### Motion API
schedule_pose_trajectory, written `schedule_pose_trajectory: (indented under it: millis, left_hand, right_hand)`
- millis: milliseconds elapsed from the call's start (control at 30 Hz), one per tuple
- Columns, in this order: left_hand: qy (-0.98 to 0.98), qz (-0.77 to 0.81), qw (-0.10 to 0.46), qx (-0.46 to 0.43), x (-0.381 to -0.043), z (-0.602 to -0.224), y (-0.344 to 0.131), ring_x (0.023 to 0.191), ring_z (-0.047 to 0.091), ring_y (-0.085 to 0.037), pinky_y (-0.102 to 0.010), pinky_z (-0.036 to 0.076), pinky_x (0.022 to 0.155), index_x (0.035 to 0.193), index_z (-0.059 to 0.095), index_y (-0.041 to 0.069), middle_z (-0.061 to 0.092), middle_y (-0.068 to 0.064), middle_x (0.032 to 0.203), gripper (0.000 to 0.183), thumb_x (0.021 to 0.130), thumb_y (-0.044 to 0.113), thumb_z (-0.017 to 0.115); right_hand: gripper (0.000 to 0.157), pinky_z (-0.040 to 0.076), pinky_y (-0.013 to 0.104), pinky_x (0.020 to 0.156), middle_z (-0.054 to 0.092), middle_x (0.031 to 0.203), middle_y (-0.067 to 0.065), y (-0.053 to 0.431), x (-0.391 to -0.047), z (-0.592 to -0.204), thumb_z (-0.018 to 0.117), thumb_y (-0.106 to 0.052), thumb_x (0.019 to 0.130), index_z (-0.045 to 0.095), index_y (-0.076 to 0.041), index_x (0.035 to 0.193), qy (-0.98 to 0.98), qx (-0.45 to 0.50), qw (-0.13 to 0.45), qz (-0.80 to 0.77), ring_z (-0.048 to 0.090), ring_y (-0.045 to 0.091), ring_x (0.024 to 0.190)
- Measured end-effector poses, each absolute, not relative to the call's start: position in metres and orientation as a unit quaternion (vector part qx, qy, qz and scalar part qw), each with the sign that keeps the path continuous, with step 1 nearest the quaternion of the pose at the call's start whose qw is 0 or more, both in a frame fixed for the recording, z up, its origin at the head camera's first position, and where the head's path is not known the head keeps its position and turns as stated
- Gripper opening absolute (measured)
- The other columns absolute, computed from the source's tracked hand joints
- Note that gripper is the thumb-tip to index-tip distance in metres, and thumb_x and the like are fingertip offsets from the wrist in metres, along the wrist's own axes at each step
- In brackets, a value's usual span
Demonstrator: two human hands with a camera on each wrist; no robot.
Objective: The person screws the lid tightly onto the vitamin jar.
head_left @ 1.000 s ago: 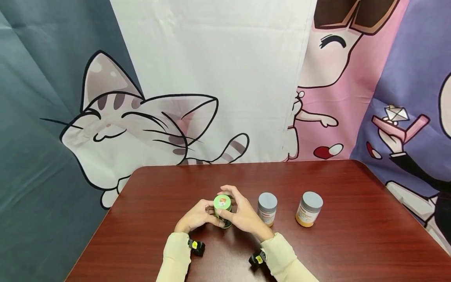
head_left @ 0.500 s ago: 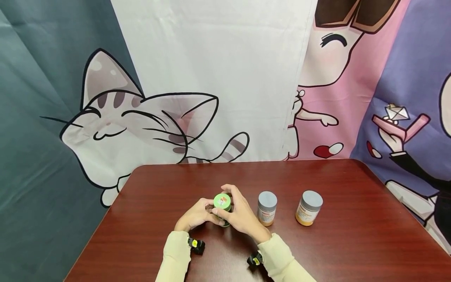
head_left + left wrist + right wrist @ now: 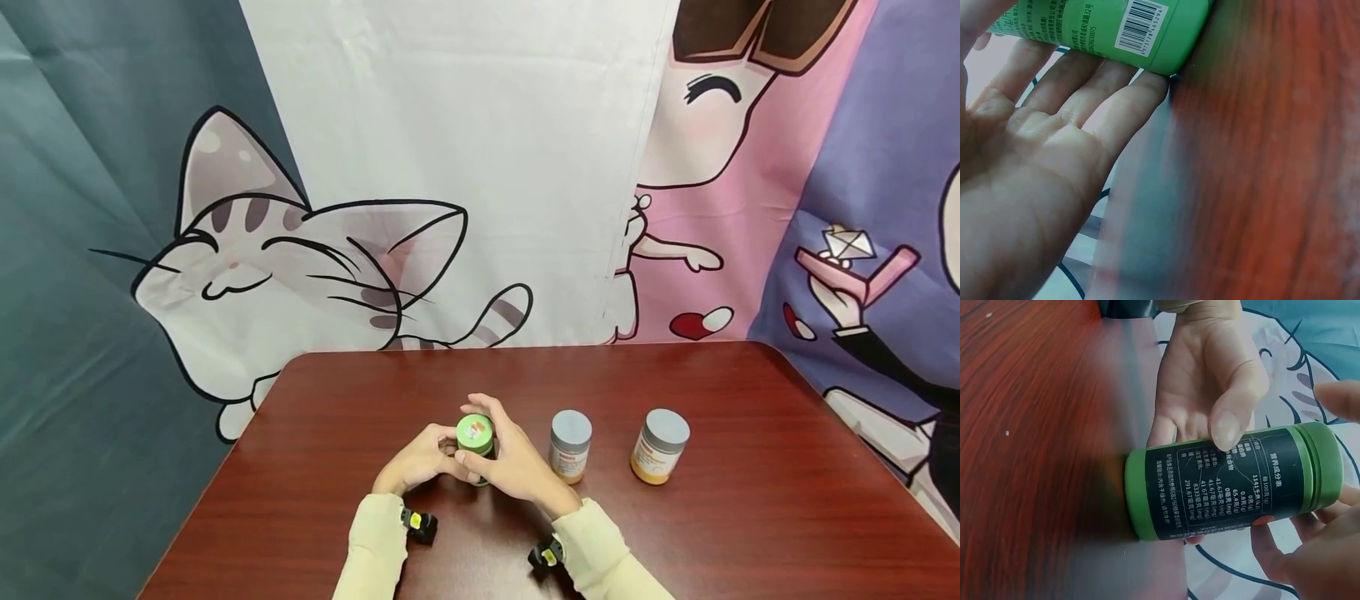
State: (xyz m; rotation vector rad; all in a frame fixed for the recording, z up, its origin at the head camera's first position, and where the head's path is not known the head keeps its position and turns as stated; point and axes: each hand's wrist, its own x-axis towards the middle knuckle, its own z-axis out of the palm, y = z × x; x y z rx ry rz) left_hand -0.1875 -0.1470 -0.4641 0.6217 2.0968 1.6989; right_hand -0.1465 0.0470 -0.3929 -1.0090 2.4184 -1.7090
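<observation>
A green jar with a light green lid and a dark label stands upright at the wooden table between both hands. My left hand grips its lower body from the left; in the right wrist view its thumb presses on the dark label. In the left wrist view, the fingers run behind a barcode on the green side. My right hand curls round the jar's right side near the lid, with its thumb held off the surface in the right wrist view. The lid sits on the jar.
Two jars with grey lids and white labels stand to the right: one close beside the right forearm, the other farther right. A cartoon-printed cloth hangs behind the table. Small black cameras are strapped at both wrists.
My right thumb has shifted slightly left and down across the front of the green jar. The left hand and the grey-lidded jars stay in place.
</observation>
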Motion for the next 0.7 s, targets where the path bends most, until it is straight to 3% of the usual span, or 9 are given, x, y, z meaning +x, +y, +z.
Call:
schedule_pose_trajectory:
  millis: [167,400,700]
  left_hand:
    - [0.734,0.611,0.193,0.227,-0.187,-0.465,-0.146,0.083,0.064,-0.019,-0.031,0.051,0.076,0.103,0.067,0.007,0.068,-0.009,0.092,0.036,0.069,0.008,0.078]
    - [0.735,0.610,0.196,0.220,-0.188,-0.464,-0.146,0.081,0.064,-0.019,-0.033,0.051,0.075,0.101,0.067,0.006,0.068,-0.009,0.089,0.035,0.068,0.007,0.078]
    - [0.759,0.586,0.173,0.223,-0.189,-0.465,-0.146,0.085,0.061,-0.018,-0.030,0.049,0.077,0.102,0.068,0.012,0.068,-0.005,0.094,0.039,0.066,0.012,0.081]
  right_hand:
    - [0.063,0.042,0.034,0.089,0.049,0.128,0.003,0.046,-0.151,-0.401,0.065,-0.006,0.083,0.030,-0.012,0.135,0.771,-0.324,0.003,-0.548,0.054,0.021,0.109]
    - [0.062,0.043,0.030,0.084,0.052,0.121,-0.010,0.043,-0.164,-0.426,0.071,-0.021,0.081,0.035,-0.025,0.132,0.787,-0.293,-0.029,-0.541,0.055,0.008,0.102]
    - [0.059,0.042,0.034,0.083,0.052,0.113,-0.010,0.039,-0.162,-0.431,0.072,-0.035,0.078,0.042,-0.021,0.127,0.826,-0.264,-0.100,-0.487,0.050,0.008,0.099]
